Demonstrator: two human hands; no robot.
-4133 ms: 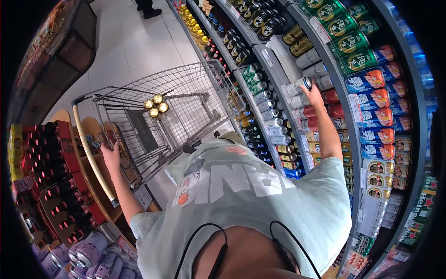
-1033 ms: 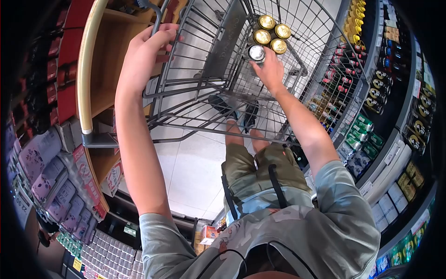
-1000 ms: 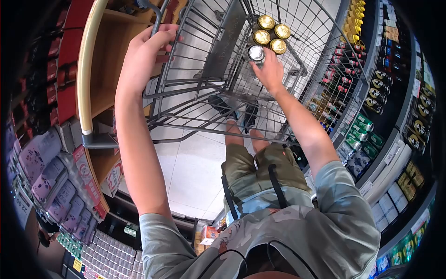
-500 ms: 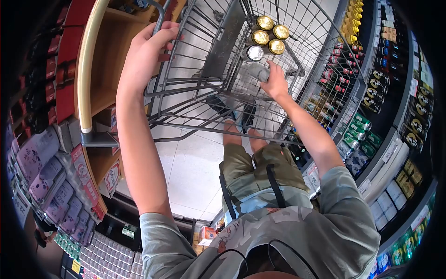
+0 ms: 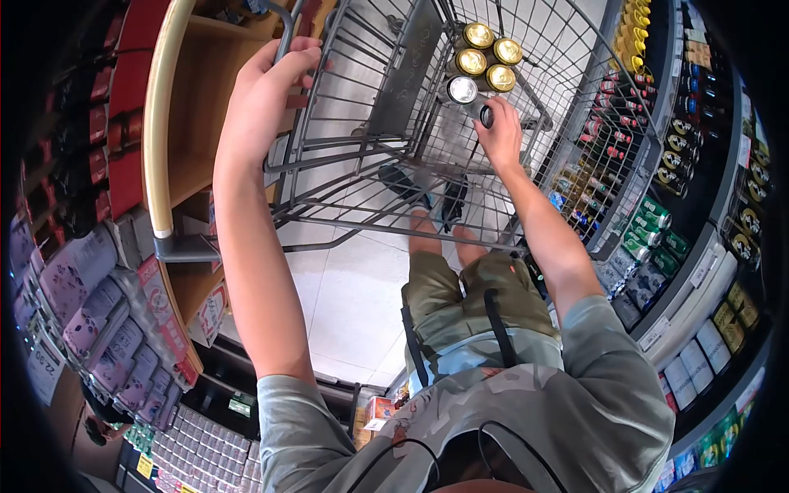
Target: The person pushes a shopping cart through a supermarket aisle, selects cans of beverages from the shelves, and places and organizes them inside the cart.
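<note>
Clock face: twelve straight ahead of the wearer. Nearest, at six o'clock: grey shirt [image 5: 612, 382], then olive shorts [image 5: 518, 296]. At ten o'clock: left hand [image 5: 275, 86], fingers half curled over the rear frame of the wire cart [image 5: 405, 78], with no can in hand; firm grip or light rest, cannot tell. Left of that hand, at nine o'clock: pale handle bar [image 5: 158, 123].

Inside the cart, at one o'clock: right hand [image 5: 500, 135], thumb and fingers closed to a can's width about the near end of a grey can [image 5: 486, 117]. Can tilted, round end toward four o'clock, long axis apparently toward ten; body partly hidden, exact tilt uncertain. Right hand much nearer than left.

From the right fingertips, at ten o'clock, just beside: upright silver-topped can [image 5: 462, 89]; contact with the grey can, cannot tell. Beyond, at twelve: four upright gold-topped cans [image 5: 472, 62], close together.

Outside the cart, at two o'clock: shelved green cans [image 5: 649, 220]; farther, toward one: yellow-capped bottles [image 5: 634, 37].
</note>
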